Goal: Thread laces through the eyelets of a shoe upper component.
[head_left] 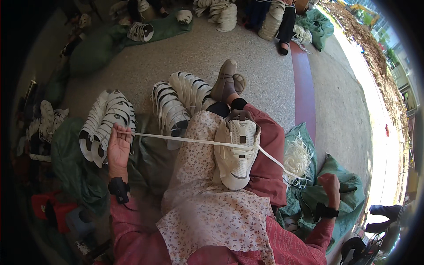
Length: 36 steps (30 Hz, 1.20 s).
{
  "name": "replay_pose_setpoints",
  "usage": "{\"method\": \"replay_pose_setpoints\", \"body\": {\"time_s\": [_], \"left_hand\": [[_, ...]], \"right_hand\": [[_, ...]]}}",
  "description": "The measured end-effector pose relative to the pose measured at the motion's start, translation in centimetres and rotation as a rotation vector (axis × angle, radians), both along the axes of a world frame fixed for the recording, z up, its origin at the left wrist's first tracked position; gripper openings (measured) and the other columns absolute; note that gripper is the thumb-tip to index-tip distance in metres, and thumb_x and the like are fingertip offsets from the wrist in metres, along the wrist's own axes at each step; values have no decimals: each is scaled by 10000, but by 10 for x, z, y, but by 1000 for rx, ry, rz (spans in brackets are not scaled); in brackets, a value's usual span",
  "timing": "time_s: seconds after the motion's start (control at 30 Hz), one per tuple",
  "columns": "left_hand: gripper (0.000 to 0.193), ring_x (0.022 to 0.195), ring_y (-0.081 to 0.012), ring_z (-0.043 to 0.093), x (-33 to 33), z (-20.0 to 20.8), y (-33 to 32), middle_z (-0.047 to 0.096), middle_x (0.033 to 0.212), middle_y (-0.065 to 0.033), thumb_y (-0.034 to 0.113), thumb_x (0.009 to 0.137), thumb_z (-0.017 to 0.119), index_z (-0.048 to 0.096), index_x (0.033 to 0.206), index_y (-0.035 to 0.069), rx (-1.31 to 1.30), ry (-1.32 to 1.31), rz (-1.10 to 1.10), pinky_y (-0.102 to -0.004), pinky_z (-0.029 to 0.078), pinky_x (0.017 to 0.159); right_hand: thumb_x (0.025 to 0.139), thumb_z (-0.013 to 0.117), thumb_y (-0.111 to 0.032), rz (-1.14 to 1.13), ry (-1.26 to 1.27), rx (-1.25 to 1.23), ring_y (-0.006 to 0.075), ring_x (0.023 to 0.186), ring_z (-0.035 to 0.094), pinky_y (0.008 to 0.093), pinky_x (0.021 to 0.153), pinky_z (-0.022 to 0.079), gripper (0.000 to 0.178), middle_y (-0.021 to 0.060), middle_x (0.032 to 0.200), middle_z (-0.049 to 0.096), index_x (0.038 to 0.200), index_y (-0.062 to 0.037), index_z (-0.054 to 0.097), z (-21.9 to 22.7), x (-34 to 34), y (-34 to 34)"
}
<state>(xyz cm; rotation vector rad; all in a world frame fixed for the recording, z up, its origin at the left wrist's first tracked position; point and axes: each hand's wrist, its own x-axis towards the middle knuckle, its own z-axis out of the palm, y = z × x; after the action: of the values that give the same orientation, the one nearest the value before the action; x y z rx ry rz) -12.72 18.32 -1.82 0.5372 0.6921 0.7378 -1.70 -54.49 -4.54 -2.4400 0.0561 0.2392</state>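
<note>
A white and cream shoe upper point(238, 165) lies across my lap, its toe toward me. A flat white shoelace point(185, 139) runs through its eyelets and stretches out to both sides. Out to the left, my left hand point(118, 148) pinches one length of the lace between thumb and fingers, the palm turned up. Low on the right, my right hand point(329, 185) is closed, and the lace's other length leads up to it. Its fingertips are partly hidden. A patterned apron point(216, 221) covers my lap under the shoe.
Stacked white shoe uppers point(110, 119) stand at left, with more stacks point(181, 99) ahead of my legs. A bundle of white laces point(298, 157) rests on a green sack point(338, 176) at right. Other people sit at the far side, near more stacks point(271, 20).
</note>
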Motion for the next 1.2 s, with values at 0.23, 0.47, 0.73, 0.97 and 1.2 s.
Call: {"method": "replay_pose_setpoints", "body": {"time_s": [0.23,0.47,0.73,0.97,1.2], "left_hand": [[321,647,-121,416,-53,-37,79,473,807,-32,127,1080,439,489,1339,-55,9,-638,-526,-262,371,567],[310,590,-100,363,-75,-21,97,418,766,-14,169,1092,413,530,1293,-35,76,-577,-376,-241,320,485],[281,766,-122,529,-66,-17,100,599,936,-39,196,1063,514,605,1229,-11,324,-363,-284,-237,458,625],[293,840,-177,561,-68,-10,125,605,926,-75,205,1066,495,604,1176,-45,39,-477,34,-290,510,753],[291,488,-38,287,-31,-3,63,379,641,52,251,1071,493,614,1151,-1,279,-111,-275,-208,209,410]], "right_hand": [[946,668,-112,265,64,491,73,682,622,230,634,506,149,15,767,685,980,22,722,42,39,186],[946,665,-119,781,-82,351,181,677,671,305,627,515,129,90,746,682,1033,-26,686,59,40,299],[933,678,-103,912,148,282,109,582,625,277,528,484,105,58,727,666,1010,-32,670,62,60,313],[852,707,-133,1000,29,138,283,695,683,378,615,520,109,97,750,675,943,-81,677,66,63,330],[898,687,-133,1098,-20,275,225,617,665,343,571,511,98,67,714,662,977,-75,687,57,65,323]]}}
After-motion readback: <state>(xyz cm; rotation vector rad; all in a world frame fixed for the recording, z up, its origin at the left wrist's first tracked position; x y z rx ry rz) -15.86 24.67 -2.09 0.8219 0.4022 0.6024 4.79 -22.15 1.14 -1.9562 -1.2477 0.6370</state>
